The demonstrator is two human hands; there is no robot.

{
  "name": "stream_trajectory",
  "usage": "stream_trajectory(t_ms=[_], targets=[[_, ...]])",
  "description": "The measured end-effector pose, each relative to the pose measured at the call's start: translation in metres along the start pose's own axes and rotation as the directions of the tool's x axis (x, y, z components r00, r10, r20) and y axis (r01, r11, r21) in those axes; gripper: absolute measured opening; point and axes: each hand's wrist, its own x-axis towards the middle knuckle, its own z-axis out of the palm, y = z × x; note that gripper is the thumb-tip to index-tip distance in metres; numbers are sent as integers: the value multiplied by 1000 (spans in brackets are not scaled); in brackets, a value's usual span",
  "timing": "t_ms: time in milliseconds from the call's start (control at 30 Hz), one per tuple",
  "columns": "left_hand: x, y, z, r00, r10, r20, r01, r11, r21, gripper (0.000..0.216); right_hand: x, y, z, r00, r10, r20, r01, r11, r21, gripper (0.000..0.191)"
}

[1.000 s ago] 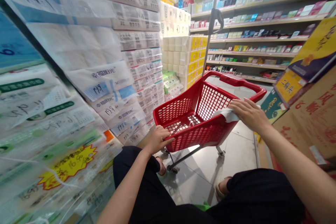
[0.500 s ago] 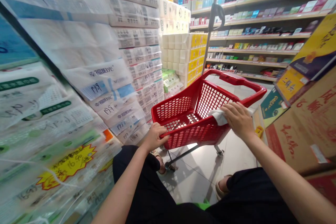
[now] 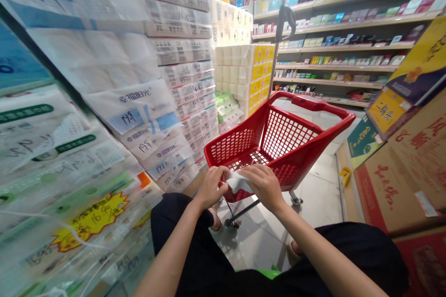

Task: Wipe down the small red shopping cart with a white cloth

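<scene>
A red plastic shopping cart (image 3: 296, 169) with lattice sides stands before my knees, its handle on the far side. My left hand (image 3: 210, 189) is closed around the near-left corner of the basket rim, thumb on the outside. Just beside it, my right hand (image 3: 266, 188) presses a crumpled white cloth or wipe (image 3: 238, 182) over the same near rim. The cloth's left edge reaches my left fingertips; whether they pinch it too is hidden. The inside of the basket shows only its lattice floor, partly covered by my hands.
Stacked white tissue packs (image 3: 139, 111) with handwritten prices rise close on my left. Cardboard cartons (image 3: 393, 181) line the right side. A metal pole (image 3: 278, 41) stands behind the cart, with stocked shelves (image 3: 334, 51) beyond. Pale floor tiles (image 3: 317, 195) show beneath.
My right hand has slid leftward along the near rim with the white cloth, from the right side to beside my left hand. The cart has shifted very slightly.
</scene>
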Motion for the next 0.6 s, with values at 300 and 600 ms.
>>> stream_trajectory(t_ms=[300, 600], targets=[[20, 32, 7, 930, -143, -339, 116, 988, -97, 37, 34, 15, -30, 941, 337, -33, -334, 940, 78, 25], [45, 58, 35, 964, -266, -20, 254, 891, 377, 30, 19, 23, -27, 960, 205, -191, -240, 953, -183, 26]])
